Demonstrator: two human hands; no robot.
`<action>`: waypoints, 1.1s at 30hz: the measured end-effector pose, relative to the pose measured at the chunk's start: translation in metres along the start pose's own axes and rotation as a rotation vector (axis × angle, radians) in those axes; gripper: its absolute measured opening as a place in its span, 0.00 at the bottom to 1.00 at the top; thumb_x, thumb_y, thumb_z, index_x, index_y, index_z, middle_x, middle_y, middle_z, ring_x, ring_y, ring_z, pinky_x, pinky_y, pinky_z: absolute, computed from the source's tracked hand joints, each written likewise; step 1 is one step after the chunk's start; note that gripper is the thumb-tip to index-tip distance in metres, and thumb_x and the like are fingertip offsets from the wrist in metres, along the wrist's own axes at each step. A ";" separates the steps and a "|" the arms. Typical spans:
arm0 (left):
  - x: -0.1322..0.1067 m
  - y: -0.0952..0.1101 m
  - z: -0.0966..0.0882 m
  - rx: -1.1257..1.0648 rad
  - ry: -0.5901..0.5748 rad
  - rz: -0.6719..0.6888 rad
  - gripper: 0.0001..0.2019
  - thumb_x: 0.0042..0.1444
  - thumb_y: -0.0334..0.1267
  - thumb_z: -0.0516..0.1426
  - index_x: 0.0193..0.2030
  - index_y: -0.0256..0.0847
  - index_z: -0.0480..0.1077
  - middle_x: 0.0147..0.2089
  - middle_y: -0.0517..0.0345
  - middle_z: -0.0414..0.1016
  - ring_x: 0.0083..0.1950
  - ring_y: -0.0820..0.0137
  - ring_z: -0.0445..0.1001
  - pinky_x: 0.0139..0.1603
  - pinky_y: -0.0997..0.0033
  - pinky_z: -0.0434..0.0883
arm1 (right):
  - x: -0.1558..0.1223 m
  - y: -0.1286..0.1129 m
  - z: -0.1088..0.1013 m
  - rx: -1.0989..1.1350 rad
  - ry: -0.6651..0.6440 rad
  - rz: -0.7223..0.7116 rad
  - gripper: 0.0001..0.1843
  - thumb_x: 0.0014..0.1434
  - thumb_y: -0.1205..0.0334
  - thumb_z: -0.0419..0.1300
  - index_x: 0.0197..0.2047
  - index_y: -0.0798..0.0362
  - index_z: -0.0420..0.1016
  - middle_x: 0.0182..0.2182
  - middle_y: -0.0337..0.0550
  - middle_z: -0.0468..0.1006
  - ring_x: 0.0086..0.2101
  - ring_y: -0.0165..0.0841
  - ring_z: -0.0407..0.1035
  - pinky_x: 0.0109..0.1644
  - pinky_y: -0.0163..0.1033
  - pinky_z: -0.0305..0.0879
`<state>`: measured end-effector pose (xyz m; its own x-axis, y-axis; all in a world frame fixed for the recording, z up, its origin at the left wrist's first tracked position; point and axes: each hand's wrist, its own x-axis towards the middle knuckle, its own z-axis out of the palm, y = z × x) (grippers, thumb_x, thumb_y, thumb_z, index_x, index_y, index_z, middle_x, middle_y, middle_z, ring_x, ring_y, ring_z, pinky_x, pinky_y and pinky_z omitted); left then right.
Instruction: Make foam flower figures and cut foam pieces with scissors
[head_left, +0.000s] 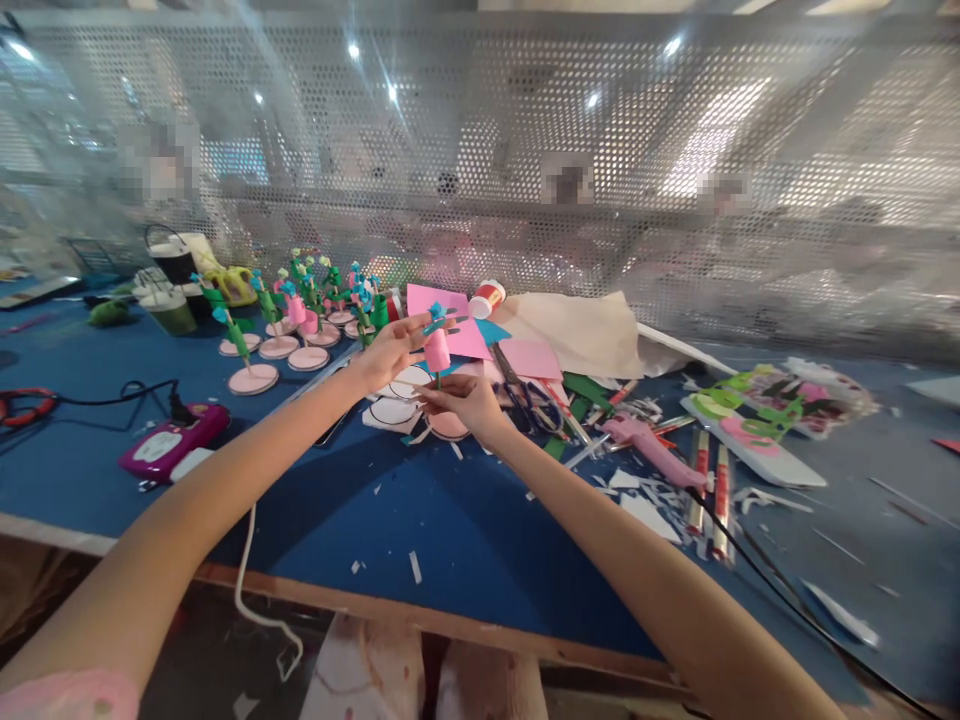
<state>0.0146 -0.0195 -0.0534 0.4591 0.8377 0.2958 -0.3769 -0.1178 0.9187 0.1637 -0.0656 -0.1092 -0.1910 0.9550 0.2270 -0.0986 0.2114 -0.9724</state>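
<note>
Above the middle of the blue table, a small paper flower (437,352) stands upright between my hands, with a pink rolled body, a blue top and a green stem. My left hand (394,352) is closed on its upper part from the left, fingers reaching past the blue top. Lower down, my right hand (471,405) pinches at the stem; its fingertips partly hide the stem's foot. Beneath the right hand lies a pink disc (448,426). White paper with drawn circles (391,410) lies just left of it. Dark-handled scissors (525,392) are right of my hands.
Several similar paper flowers on pink round bases (253,379) stand at the left back. A purple power box (174,440) sits at left. To the right are a pink glue gun (656,450), paper scraps (649,515) and a white tray (780,460). Perforated metal (480,130) rises behind.
</note>
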 end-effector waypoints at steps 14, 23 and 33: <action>0.006 0.000 -0.013 0.066 0.068 0.005 0.10 0.37 0.30 0.69 0.29 0.37 0.77 0.35 0.57 0.80 0.37 0.70 0.77 0.43 0.67 0.72 | -0.001 -0.001 0.003 -0.042 0.098 -0.032 0.19 0.37 0.49 0.72 0.24 0.54 0.76 0.24 0.45 0.81 0.25 0.36 0.75 0.34 0.42 0.74; 0.008 -0.005 -0.015 0.141 0.106 0.011 0.11 0.36 0.32 0.70 0.25 0.34 0.74 0.30 0.56 0.78 0.40 0.64 0.79 0.44 0.63 0.72 | -0.004 0.003 0.001 -0.246 0.152 -0.117 0.13 0.45 0.53 0.67 0.26 0.55 0.76 0.26 0.47 0.82 0.29 0.40 0.77 0.35 0.42 0.70; 0.009 -0.008 -0.014 0.172 0.127 0.057 0.14 0.35 0.35 0.71 0.22 0.34 0.71 0.26 0.60 0.78 0.31 0.72 0.77 0.40 0.69 0.71 | -0.003 0.004 0.000 -0.356 0.213 -0.151 0.11 0.46 0.55 0.66 0.24 0.55 0.76 0.22 0.45 0.80 0.26 0.37 0.74 0.31 0.38 0.66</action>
<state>0.0105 -0.0032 -0.0618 0.3316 0.8864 0.3230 -0.2516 -0.2468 0.9358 0.1641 -0.0681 -0.1135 0.0094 0.9217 0.3877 0.2403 0.3743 -0.8956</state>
